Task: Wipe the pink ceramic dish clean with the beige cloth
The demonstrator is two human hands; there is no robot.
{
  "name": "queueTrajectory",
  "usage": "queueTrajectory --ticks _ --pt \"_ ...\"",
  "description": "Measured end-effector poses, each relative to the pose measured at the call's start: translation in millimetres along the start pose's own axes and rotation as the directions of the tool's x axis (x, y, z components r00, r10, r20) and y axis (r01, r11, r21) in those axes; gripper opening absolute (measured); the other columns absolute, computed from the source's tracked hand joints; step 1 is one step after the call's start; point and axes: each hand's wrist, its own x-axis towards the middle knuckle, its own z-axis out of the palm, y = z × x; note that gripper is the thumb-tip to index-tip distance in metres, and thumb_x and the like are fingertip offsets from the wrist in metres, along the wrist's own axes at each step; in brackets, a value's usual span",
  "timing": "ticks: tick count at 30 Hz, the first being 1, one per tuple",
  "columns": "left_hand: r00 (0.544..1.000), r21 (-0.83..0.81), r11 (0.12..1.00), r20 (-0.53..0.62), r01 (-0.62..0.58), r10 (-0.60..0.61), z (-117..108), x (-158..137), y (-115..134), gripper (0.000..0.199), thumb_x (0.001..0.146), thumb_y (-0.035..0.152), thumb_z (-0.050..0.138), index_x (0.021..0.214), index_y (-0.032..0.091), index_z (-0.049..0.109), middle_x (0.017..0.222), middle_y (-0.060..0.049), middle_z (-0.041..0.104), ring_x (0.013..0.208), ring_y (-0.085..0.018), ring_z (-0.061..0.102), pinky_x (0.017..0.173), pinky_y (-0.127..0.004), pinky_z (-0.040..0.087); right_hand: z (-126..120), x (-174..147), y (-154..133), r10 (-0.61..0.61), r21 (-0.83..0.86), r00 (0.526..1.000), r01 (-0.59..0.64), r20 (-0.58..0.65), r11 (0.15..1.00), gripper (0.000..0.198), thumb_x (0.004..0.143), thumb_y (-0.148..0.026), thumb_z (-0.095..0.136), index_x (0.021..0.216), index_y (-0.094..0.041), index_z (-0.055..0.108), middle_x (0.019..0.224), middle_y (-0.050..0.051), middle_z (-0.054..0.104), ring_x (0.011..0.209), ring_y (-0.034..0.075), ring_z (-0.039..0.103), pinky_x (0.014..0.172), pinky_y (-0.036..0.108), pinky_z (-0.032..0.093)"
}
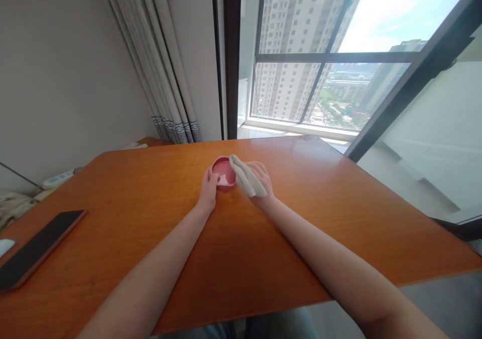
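Observation:
A small round pink dish (223, 168) is tilted above the middle of the wooden table, its hollow side toward me. My left hand (208, 189) grips its left rim, with the thumb over the edge. In my right hand (262, 177) is a folded off-white cloth (246, 177), which overlaps the dish's right rim. Whether the cloth presses on the dish or only covers it from this angle, I cannot tell. The cloth hides part of my right fingers.
The wooden table (161, 258) spans the view. A long black pad with a brown edge (41, 246) lies at its left, beside a partly visible white object (5, 246). A white power strip (60, 177) sits past the left edge. A grey curtain (158, 63) and window stand behind.

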Motion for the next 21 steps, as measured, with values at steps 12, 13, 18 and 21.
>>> queueTrajectory --ticks 12,13,18,21 --pt "0.987 -0.276 0.952 -0.052 0.135 -0.155 3.9 -4.6 13.2 0.04 0.069 0.03 0.07 0.104 0.024 0.05 0.095 0.0 0.063 0.075 -0.012 0.061 0.062 -0.024 0.05 14.2 -5.4 1.9 0.103 0.148 0.987 -0.12 0.122 0.982 0.057 0.078 -0.014 0.055 0.134 -0.025 0.049 0.138 0.006 0.05 0.119 0.025 0.049 0.103 0.043 0.041" --pt "0.986 -0.32 0.938 -0.061 0.131 -0.158 3.6 -4.0 13.9 0.041 0.07 0.029 0.07 0.105 0.025 0.049 0.094 0.0 0.064 0.073 -0.012 0.061 0.063 -0.024 0.05 18.1 -7.4 -3.5 0.107 0.172 0.986 -0.128 0.129 0.977 0.056 0.078 -0.015 0.056 0.132 -0.025 0.051 0.139 0.006 0.048 0.12 0.026 0.049 0.103 0.043 0.041" --pt "0.989 -0.446 0.887 -0.033 0.115 -0.144 6.1 -3.9 12.7 0.045 0.073 0.027 0.071 0.111 0.026 0.047 0.099 0.0 0.067 0.079 -0.012 0.065 0.074 -0.024 0.051 36.3 -14.2 -23.1 0.243 0.338 0.967 -0.256 0.081 0.906 0.058 0.075 -0.021 0.063 0.132 -0.028 0.05 0.148 0.005 0.035 0.129 0.028 0.041 0.107 0.046 0.038" --pt "0.987 -0.455 0.876 0.092 0.159 -0.131 8.4 -6.4 13.9 0.048 0.074 0.031 0.071 0.117 0.026 0.048 0.11 -0.003 0.067 0.093 -0.015 0.064 0.083 -0.03 0.051 38.2 -12.7 -22.8 0.386 0.484 0.92 -0.365 0.059 0.795 0.064 0.08 -0.03 0.061 0.14 -0.028 0.039 0.145 0.006 0.041 0.128 0.028 0.044 0.105 0.047 0.041"
